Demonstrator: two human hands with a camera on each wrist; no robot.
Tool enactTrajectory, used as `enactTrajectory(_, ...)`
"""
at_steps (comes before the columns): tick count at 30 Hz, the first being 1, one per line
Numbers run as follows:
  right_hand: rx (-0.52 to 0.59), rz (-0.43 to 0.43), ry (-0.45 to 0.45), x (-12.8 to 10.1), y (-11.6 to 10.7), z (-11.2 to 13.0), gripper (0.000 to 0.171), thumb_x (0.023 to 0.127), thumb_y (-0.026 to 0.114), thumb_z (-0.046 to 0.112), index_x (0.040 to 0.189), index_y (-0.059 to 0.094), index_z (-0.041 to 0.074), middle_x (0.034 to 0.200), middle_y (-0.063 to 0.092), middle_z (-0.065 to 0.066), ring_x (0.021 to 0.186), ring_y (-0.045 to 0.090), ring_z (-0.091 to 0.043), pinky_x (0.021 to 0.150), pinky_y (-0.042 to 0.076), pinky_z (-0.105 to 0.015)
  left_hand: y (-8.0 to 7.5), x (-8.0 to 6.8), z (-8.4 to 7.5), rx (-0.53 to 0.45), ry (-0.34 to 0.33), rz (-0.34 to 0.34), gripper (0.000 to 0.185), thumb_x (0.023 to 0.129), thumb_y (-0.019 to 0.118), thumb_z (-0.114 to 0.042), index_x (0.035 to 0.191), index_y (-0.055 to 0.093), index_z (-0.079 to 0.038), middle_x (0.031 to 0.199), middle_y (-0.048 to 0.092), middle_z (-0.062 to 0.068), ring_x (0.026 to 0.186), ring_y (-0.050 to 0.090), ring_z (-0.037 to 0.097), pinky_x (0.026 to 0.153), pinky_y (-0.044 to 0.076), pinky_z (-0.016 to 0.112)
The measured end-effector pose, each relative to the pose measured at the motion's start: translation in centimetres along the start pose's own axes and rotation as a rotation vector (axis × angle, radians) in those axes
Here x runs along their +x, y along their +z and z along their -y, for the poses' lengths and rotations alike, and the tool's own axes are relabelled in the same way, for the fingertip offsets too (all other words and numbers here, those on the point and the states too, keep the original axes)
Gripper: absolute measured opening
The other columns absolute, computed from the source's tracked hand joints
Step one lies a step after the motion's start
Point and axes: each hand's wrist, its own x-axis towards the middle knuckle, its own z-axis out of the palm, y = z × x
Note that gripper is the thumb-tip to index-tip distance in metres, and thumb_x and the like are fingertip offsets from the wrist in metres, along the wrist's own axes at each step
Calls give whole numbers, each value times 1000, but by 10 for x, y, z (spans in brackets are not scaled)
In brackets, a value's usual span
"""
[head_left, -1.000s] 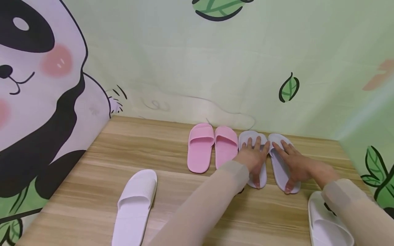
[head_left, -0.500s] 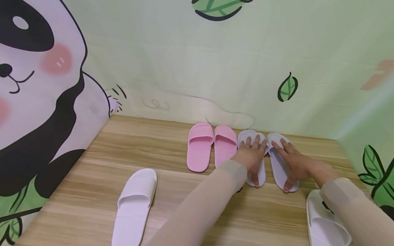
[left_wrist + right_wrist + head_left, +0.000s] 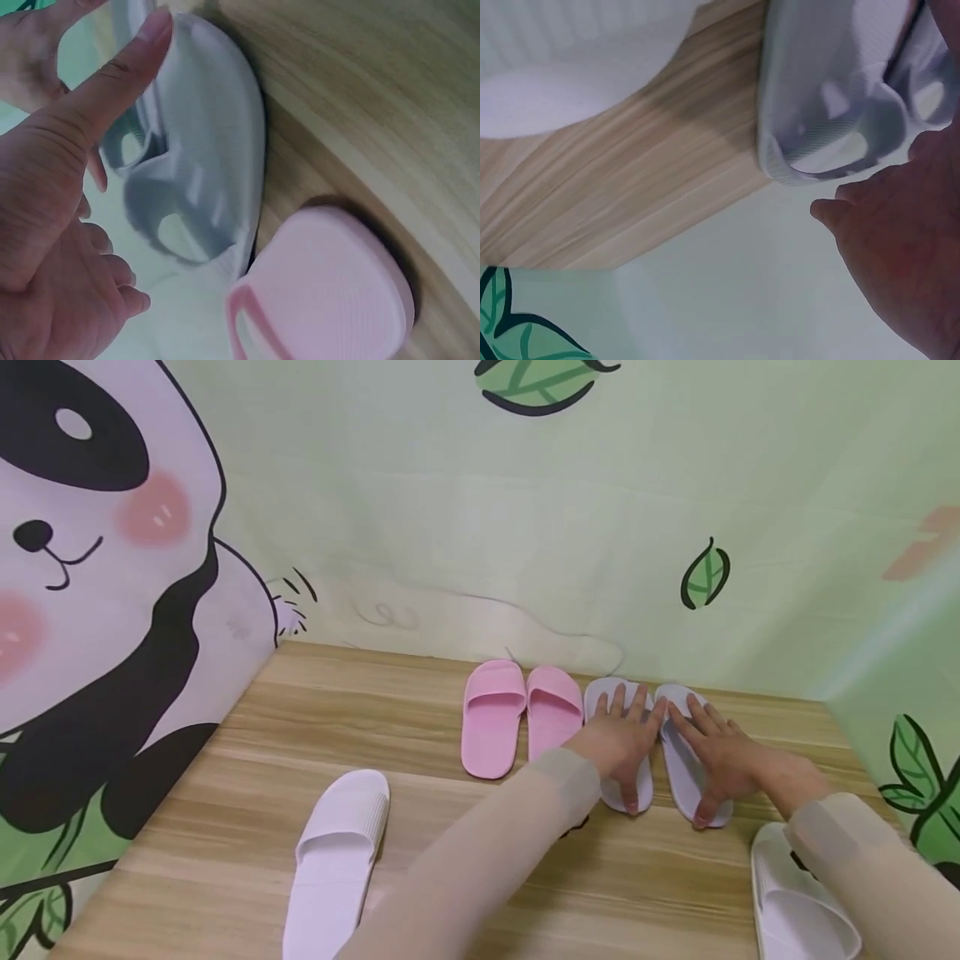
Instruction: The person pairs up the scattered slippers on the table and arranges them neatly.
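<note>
— Against the back wall [image 3: 525,527], on the wood floor [image 3: 420,743], what do the hands have?

— The grey pair. The left hand [image 3: 618,747] lies flat on the left grey slipper [image 3: 633,789], fingers straight and spread over its strap, thumb running down toward the heel. It presses rather than grips.

— And the other?

— The right hand [image 3: 720,756] lies the same way on the right grey slipper [image 3: 684,772], fingers straight and pointing at the wall, thumb along the inner edge near the heel. Nothing is curled around either slipper.

— Where do the two slippers sit?

— Side by side, toes at the wall, a thin gap between them. The left one is just beside the pink pair [image 3: 521,714]; in the left wrist view its edge [image 3: 217,150] looks to be touching a pink toe [image 3: 330,289], though I cannot tell for sure.

— What else is on the floor?

— One white slipper [image 3: 337,860] lies nearer, well to the left. Another white slipper [image 3: 798,906] lies at the lower right, partly under the right sleeve [image 3: 862,868]. The right wrist view shows its ribbed surface [image 3: 577,67] near the grey slipper's toe.
</note>
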Motion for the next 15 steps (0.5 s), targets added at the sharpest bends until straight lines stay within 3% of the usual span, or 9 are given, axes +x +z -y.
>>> enactTrajectory(7, 58, -60, -18, -12, -6, 10, 147, 62, 97, 48, 164, 2, -2, 163, 0, -45, 147, 9, -69, 115, 15, -81, -2, -16, 15, -10, 13, -10, 156, 57, 86, -77, 167, -10, -21, 175, -14, 10, 163, -4, 33, 133, 6, 46)
enactTrajectory(15, 114, -100, -12, -36, -4, 22, 125, 80, 85, 53, 165, 10, 0, 165, 11, -41, 145, 21, -67, 110, 26, -80, -2, -53, 35, -33, 26, -35, 142, 66, 77, -82, 168, 0, -20, 176, -4, 8, 163, 5, 34, 132, 15, 50)
